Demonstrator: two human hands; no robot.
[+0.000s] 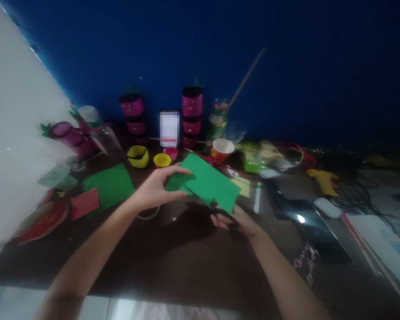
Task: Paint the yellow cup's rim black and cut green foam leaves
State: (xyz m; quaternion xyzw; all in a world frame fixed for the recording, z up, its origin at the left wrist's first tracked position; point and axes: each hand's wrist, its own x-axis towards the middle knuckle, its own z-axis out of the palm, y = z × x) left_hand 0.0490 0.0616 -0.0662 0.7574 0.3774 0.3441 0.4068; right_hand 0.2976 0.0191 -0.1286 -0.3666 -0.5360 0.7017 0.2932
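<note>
Above the middle of the table, my left hand pinches the left edge of a green paper sheet between thumb and fingers. My right hand is closed around the dark handles of a pair of scissors, under the sheet's lower right corner. The scissor blades point left along the lower edge of the paper, toward my left thumb. Blur hides whether they are cutting into it. Another green sheet lies flat on the table to the left, beside a red paper piece.
Purple face-decorated containers stand along the blue wall near a lit phone. An orange paper cup and yellow cups stand behind my hands. A yellow glue gun, a dark tablet-like slab and cables lie right.
</note>
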